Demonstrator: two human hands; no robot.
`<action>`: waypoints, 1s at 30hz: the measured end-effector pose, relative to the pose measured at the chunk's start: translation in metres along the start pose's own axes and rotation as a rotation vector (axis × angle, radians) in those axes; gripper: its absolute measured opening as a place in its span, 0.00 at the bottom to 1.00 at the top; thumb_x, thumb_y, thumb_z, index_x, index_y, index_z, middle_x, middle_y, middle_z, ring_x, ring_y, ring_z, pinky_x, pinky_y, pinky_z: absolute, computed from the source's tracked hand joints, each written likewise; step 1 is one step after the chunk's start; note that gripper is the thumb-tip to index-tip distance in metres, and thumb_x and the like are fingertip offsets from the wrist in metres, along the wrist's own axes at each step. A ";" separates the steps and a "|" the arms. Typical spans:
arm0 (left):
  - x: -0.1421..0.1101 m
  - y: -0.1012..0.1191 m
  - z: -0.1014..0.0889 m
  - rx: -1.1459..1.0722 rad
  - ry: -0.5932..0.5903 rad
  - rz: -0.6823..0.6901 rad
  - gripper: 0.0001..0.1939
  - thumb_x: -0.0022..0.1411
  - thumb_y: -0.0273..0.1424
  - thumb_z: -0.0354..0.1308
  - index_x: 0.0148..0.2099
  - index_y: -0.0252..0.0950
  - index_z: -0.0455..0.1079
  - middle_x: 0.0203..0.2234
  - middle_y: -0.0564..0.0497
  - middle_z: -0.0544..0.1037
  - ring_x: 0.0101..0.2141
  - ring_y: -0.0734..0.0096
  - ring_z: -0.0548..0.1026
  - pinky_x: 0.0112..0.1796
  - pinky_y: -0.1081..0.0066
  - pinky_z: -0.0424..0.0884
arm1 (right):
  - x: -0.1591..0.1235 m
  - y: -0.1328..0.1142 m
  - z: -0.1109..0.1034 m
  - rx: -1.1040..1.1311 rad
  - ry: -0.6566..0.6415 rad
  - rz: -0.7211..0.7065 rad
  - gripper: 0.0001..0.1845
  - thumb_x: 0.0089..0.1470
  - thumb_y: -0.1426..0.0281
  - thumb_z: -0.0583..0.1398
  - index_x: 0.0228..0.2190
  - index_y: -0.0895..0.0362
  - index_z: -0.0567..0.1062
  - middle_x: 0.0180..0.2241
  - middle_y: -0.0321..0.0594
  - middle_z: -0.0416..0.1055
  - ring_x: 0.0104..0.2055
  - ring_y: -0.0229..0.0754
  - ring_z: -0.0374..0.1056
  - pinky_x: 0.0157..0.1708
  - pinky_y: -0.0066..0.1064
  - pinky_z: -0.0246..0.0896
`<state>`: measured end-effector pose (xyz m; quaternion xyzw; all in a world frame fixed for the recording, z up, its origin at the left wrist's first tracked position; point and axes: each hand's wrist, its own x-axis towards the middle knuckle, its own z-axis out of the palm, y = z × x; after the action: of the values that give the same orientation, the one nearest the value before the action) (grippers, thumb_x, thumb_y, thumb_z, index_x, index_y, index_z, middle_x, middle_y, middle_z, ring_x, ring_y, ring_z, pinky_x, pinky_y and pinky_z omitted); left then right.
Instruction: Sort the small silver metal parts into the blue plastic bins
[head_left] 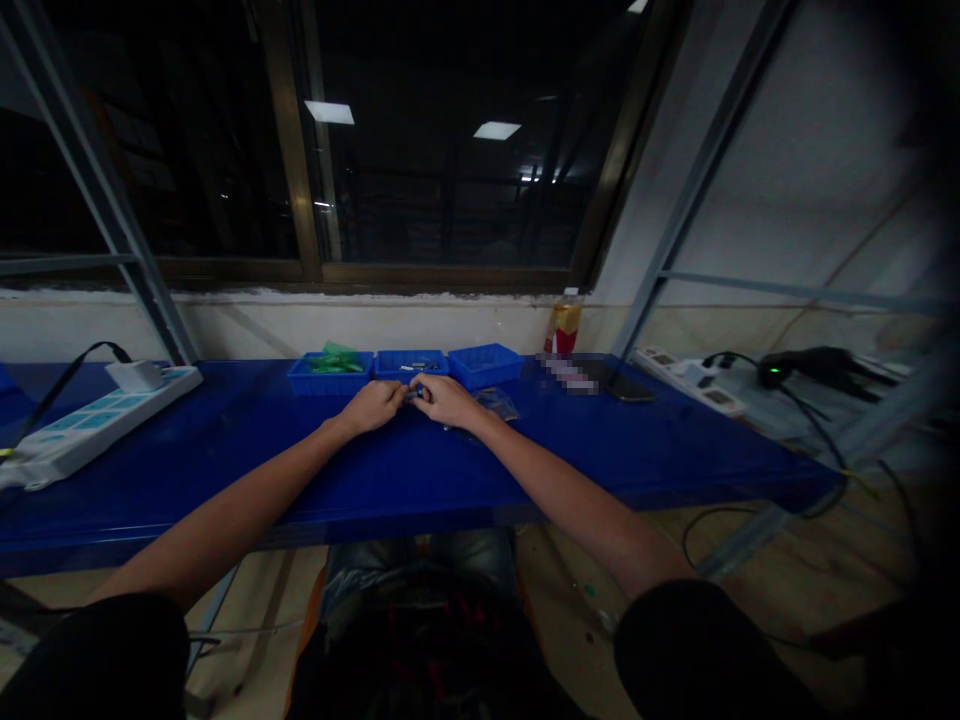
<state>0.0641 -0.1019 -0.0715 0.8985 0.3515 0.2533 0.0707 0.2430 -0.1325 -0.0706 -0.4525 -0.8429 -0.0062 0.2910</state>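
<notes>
My left hand [377, 406] and my right hand [444, 402] meet over the blue table [405, 470], fingertips close together. Both are closed in a pinch around a small dark item [417, 391], too small to name, which shows between the fingers. Just beyond them stands a blue bin [412, 358] with a few small metallic pieces in it. Clear plastic bags [496, 404] lie beside and partly behind my right hand and wrist.
A blue bin [301, 384] at the left holds green plastic bags [334, 360]; another blue bin [487, 372] stands right. Farther right are a drink bottle [564, 322] and a phone [630, 388]. Power strips [97, 425] with cables lie at both sides.
</notes>
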 end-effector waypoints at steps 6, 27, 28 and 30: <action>-0.001 0.001 -0.001 -0.035 0.020 -0.042 0.19 0.64 0.37 0.39 0.31 0.35 0.68 0.23 0.50 0.74 0.26 0.70 0.72 0.29 0.73 0.63 | -0.001 -0.001 0.000 -0.003 0.009 -0.011 0.08 0.54 0.67 0.55 0.33 0.58 0.71 0.26 0.35 0.67 0.27 0.33 0.60 0.29 0.24 0.50; -0.004 0.013 -0.008 -0.012 0.068 -0.060 0.21 0.65 0.38 0.39 0.28 0.35 0.67 0.21 0.50 0.73 0.23 0.71 0.71 0.26 0.74 0.60 | -0.001 -0.003 -0.003 0.060 0.050 0.004 0.10 0.51 0.69 0.56 0.38 0.58 0.69 0.19 0.29 0.60 0.22 0.32 0.56 0.24 0.24 0.46; -0.004 0.013 -0.008 -0.011 0.071 -0.056 0.21 0.64 0.38 0.39 0.28 0.35 0.67 0.21 0.50 0.73 0.23 0.71 0.71 0.27 0.74 0.60 | 0.000 -0.003 -0.003 0.059 0.051 0.008 0.09 0.52 0.68 0.56 0.36 0.58 0.70 0.19 0.30 0.61 0.22 0.32 0.56 0.24 0.24 0.46; -0.004 0.012 -0.008 -0.010 0.085 -0.056 0.20 0.64 0.38 0.39 0.30 0.35 0.68 0.21 0.50 0.73 0.24 0.70 0.71 0.27 0.73 0.60 | 0.000 -0.004 -0.003 0.053 0.055 0.022 0.09 0.54 0.66 0.54 0.33 0.58 0.70 0.20 0.31 0.62 0.22 0.33 0.57 0.25 0.25 0.46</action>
<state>0.0645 -0.1144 -0.0623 0.8765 0.3777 0.2909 0.0675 0.2413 -0.1356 -0.0665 -0.4535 -0.8296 0.0067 0.3258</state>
